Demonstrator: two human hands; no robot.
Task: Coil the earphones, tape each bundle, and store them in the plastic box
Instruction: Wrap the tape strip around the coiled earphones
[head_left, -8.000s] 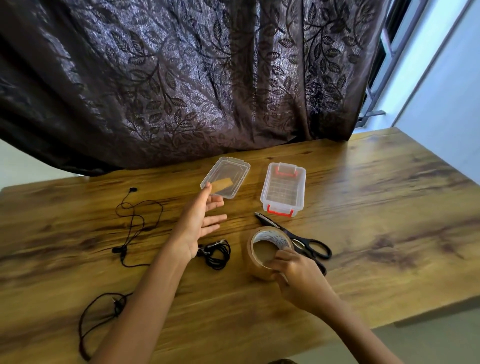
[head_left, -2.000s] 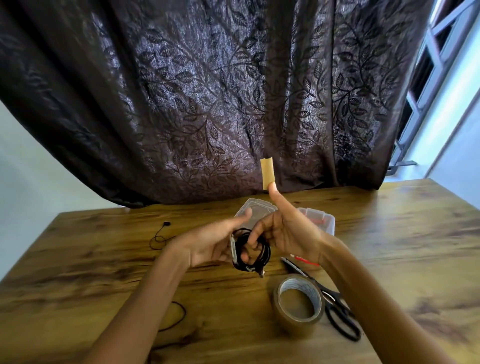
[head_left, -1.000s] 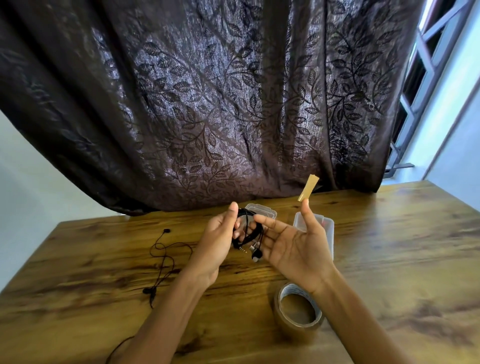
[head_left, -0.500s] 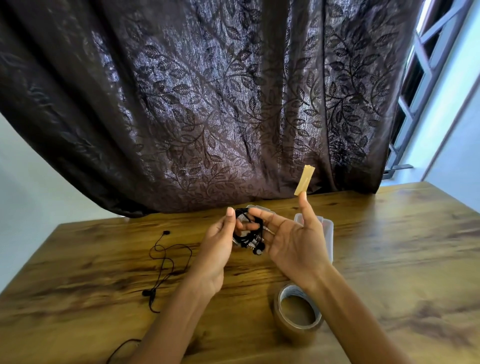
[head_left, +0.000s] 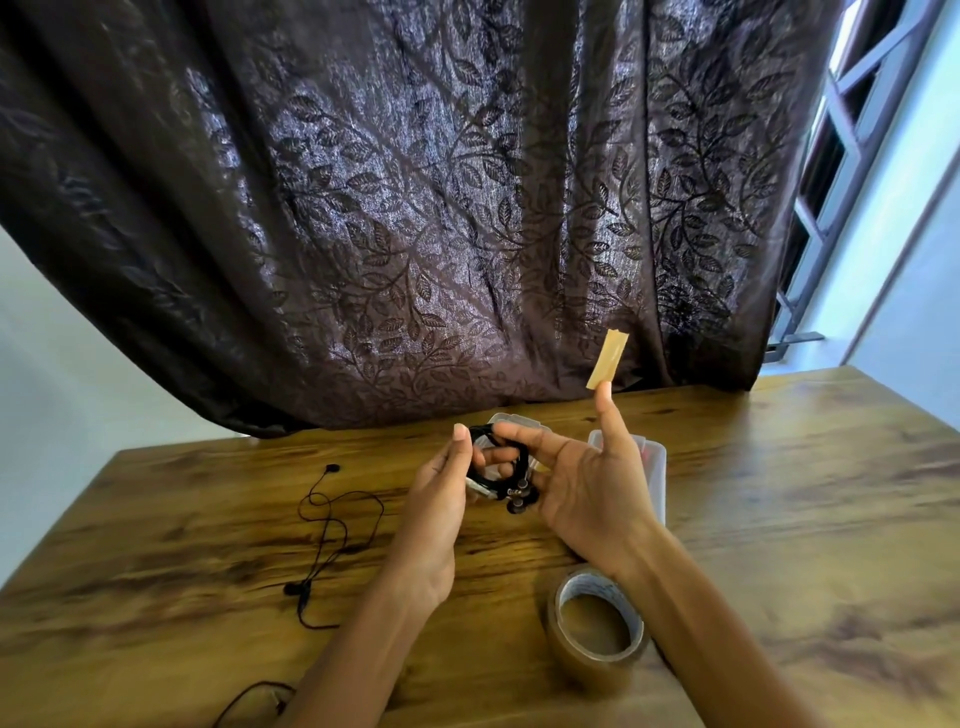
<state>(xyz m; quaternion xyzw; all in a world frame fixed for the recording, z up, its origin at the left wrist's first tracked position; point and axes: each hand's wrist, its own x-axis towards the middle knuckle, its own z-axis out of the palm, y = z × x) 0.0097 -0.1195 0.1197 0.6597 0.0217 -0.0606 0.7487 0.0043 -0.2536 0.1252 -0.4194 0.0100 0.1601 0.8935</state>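
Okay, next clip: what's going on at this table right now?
A person holds a coiled black earphone bundle above the wooden table between the left hand and right hand. A short strip of brown tape sticks up from the right thumb tip, not yet wrapped around the coil. A loose black earphone lies uncoiled at left, a roll of brown packing tape stands nearby, and the clear plastic box waits behind the hands.
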